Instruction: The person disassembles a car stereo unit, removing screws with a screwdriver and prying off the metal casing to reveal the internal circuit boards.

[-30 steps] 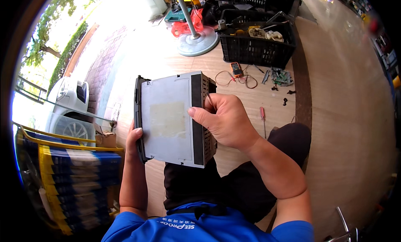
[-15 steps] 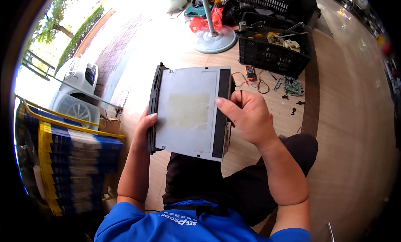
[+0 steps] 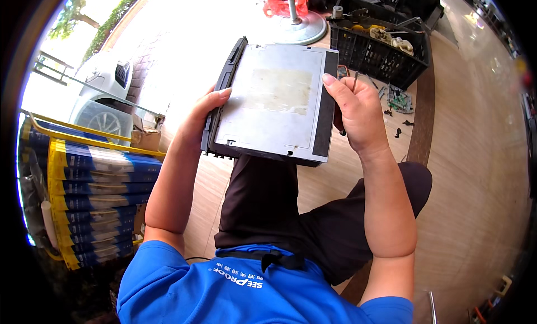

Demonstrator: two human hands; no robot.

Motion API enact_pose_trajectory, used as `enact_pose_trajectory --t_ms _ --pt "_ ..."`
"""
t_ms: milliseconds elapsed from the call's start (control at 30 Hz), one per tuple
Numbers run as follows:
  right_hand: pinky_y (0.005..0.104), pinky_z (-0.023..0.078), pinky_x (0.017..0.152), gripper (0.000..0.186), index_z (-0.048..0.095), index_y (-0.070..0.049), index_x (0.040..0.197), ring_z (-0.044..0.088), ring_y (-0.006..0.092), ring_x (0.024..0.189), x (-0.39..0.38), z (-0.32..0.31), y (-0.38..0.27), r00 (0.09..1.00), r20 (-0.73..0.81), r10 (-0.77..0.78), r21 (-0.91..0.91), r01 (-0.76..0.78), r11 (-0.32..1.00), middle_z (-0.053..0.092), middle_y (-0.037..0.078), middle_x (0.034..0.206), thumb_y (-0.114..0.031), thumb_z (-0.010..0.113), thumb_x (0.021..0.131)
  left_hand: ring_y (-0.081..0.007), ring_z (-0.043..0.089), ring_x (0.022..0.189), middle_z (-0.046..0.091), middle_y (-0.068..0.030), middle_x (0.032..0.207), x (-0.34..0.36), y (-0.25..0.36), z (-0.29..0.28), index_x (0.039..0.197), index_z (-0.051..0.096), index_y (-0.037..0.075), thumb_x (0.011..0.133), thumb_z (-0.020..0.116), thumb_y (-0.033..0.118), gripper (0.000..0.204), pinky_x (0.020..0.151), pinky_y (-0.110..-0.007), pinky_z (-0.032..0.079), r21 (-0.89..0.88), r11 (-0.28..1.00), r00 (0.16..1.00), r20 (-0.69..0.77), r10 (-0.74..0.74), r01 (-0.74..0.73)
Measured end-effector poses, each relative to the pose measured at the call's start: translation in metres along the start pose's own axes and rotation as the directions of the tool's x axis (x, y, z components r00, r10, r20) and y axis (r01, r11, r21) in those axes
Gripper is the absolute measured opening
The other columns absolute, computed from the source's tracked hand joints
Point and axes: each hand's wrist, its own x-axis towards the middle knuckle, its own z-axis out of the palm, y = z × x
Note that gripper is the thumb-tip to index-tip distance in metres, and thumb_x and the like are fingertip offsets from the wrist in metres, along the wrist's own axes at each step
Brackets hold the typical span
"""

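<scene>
A car stereo (image 3: 274,125), a boxy silver metal unit with a black front panel on its left side, is held up over my lap. A worn yellowish patch marks its upper face, and a black strip runs down its right side. My left hand (image 3: 212,109) grips the black panel edge, thumb on top and fingers hidden beneath. On the opposite edge, my right hand (image 3: 358,111) presses its thumb on the black strip with the fingers curled below. A slim dark tool (image 3: 356,81) pokes out of the right hand; its kind is unclear.
A black crate (image 3: 380,58) of tools and parts stands ahead on the right. Near it lie an orange multimeter (image 3: 342,71), a green circuit board (image 3: 399,99) and small black pieces (image 3: 397,133). A round stand base (image 3: 305,30) is ahead; a yellow rack (image 3: 42,125) holds blue boxes at left.
Both hands have raised the car stereo farther from my body and slightly right, tilting it so its near edge shows. The grips look the same. The view has shifted somewhat.
</scene>
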Motion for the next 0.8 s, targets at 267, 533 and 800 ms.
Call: enact_pose_trajectory --t_ms 267,533,800 --pt "0.0195 0.035 0.048 0.028 0.062 -0.001 0.082 0.043 0.0013 0.055 -0.004 0.003 -0.004 0.992 0.074 -0.107 0.079 0.101 0.992 0.056 -0.005 0.066 -0.026 0.067 0.094 -0.0183 0.071 0.064 0.070 -0.0188 0.084 0.025 0.010 -0.023 0.107 0.061 -0.010 0.089 0.062 0.029 0.043 0.057 -0.024 0.060 -0.123 0.991 0.998 0.039 -0.054 0.058" --pt "0.0294 0.053 0.067 0.058 0.064 -0.003 0.117 0.060 0.0185 0.076 -0.016 0.009 -0.012 0.557 0.394 -0.731 -0.357 0.826 0.437 0.055 0.019 0.121 -0.047 0.073 0.080 -0.0168 0.071 0.069 0.070 -0.0160 0.089 0.044 -0.004 -0.044 0.108 0.062 -0.007 0.090 0.062 0.031 0.043 0.062 -0.024 0.059 -0.200 0.978 0.989 0.147 -0.030 0.060" --pt "0.0372 0.052 0.087 0.054 0.064 -0.001 0.109 0.064 0.0360 0.103 -0.009 0.012 -0.010 0.509 0.476 -0.717 -0.316 0.860 0.401 0.062 0.022 0.116 -0.045 0.071 0.078 -0.0181 0.071 0.072 0.070 -0.0177 0.092 0.041 0.000 -0.042 0.110 0.062 -0.008 0.086 0.065 0.032 0.047 0.067 -0.027 0.060 -0.197 0.968 0.974 0.197 -0.115 0.154"
